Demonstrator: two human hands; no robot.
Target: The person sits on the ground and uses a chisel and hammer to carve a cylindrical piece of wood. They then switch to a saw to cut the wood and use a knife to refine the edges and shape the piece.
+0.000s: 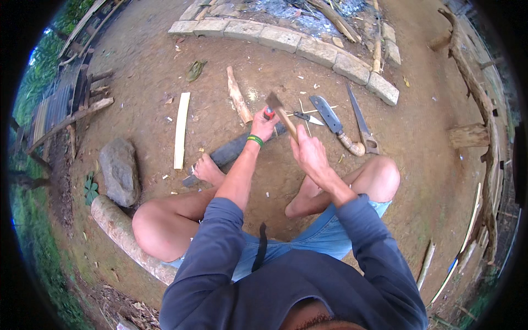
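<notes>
My right hand (pixel 309 152) is closed round the wooden handle of a hammer (pixel 286 118). Its dark metal head lies just above a red-ended thing (pixel 268 113) that my left hand (pixel 265 125) grips; that looks like a tool handle, and its lower part is hidden by my fingers. Beneath my left hand a dark, flat length of wood (pixel 234 150) lies slantwise on the ground, my left foot (pixel 208 169) against it. A pale round stick (pixel 237 94) reaches away from beside the left hand. Right of the hammer lies a small knife (pixel 309 117).
A machete (pixel 328 115) and a handsaw (pixel 362 120) lie at the right. Left are a pale wood strip (pixel 181 130), a large grey rock (pixel 119 171) and the log (pixel 126 230) by my left knee. A stone-edged fire pit (pixel 280 38) crosses the far side; a wooden rail (pixel 470 71) runs along the right.
</notes>
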